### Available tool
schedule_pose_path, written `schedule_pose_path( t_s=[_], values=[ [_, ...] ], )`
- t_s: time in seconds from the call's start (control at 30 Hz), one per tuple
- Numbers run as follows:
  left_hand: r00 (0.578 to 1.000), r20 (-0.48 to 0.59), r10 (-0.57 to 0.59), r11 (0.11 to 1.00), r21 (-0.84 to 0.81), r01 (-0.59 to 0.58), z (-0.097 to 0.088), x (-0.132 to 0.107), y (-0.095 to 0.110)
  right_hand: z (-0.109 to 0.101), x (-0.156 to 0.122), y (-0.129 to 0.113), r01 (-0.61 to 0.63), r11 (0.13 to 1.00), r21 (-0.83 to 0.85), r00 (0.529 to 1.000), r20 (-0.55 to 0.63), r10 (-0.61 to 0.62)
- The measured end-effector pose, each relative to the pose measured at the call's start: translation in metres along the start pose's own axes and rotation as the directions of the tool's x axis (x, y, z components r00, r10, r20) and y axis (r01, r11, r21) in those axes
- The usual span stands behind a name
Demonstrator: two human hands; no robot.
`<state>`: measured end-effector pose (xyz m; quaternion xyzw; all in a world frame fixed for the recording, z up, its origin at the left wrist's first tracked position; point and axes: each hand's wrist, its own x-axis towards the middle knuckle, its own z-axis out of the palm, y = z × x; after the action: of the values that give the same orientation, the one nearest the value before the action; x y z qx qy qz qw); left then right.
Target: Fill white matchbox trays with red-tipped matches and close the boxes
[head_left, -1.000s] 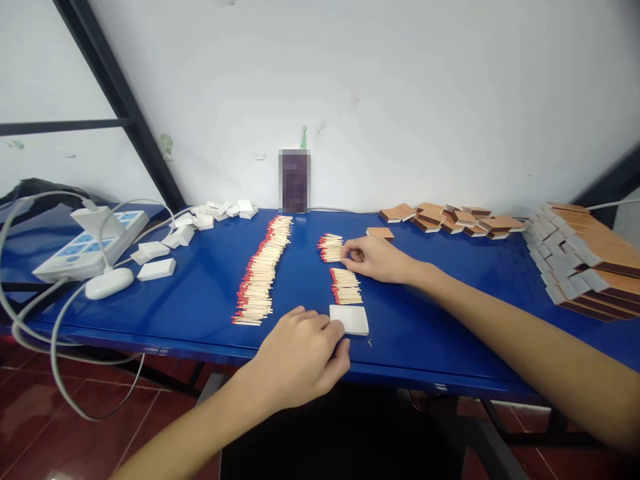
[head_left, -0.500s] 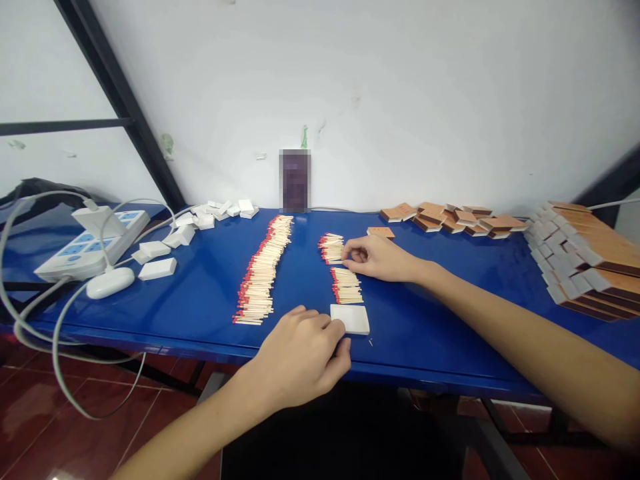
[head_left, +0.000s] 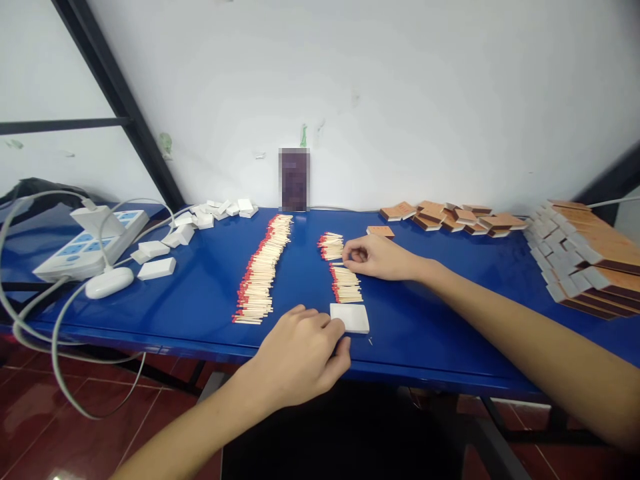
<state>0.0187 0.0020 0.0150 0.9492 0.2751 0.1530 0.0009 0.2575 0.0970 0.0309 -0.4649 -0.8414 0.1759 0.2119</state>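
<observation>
My right hand point(head_left: 373, 257) is closed in a pinch at the right ends of two small rows of red-headed matches. One match point(head_left: 337, 264) runs in under its fingertips, which partly hide it. The upper row point(head_left: 331, 247) lies just left of the fingers and the lower row point(head_left: 347, 287) below them. My left hand point(head_left: 307, 353) rests at the table's front edge, fingers curled. Its index finger overlaps the left corner of a white matchbox tray point(head_left: 351, 319); its fingertips are partly hidden. Farther left, a long slanting row of matches point(head_left: 260, 277) lies on the table.
White matchbox trays point(head_left: 156, 268) are scattered at the left. Orange matchbox sleeves point(head_left: 430, 217) lie along the wall, one single sleeve point(head_left: 381, 231) nearer. At right stands a stack of matchboxes point(head_left: 595, 267). A power strip point(head_left: 75, 257) with cables sits at far left on the blue table point(head_left: 450, 333).
A match now lies at the top of the lower row, by my right fingertips, narrowing the gap between the two small rows. Both hands have stayed almost in place.
</observation>
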Motion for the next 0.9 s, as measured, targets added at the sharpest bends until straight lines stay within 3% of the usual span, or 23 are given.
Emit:
schedule_pose_path(
  t_s=[0.37, 0.6, 0.9],
  values=[
    [1.0, -0.006, 0.001, 1.0, 0.005, -0.001, 0.0, 0.0, 0.0, -0.001, -0.002, -0.002, 0.007, 0.999, 0.042, 0.999, 0.047, -0.009],
    [1.0, -0.007, 0.001, 1.0, 0.005, -0.001, -0.001, 0.0, 0.001, 0.006, -0.001, 0.003, -0.006, 0.999, 0.046, 0.998, -0.068, 0.009],
    [1.0, -0.003, 0.003, 1.0, 0.012, -0.003, -0.001, 0.0, 0.001, 0.009, 0.001, 0.008, 0.013, 0.999, 0.043, 0.998, -0.065, -0.01]
  ],
)
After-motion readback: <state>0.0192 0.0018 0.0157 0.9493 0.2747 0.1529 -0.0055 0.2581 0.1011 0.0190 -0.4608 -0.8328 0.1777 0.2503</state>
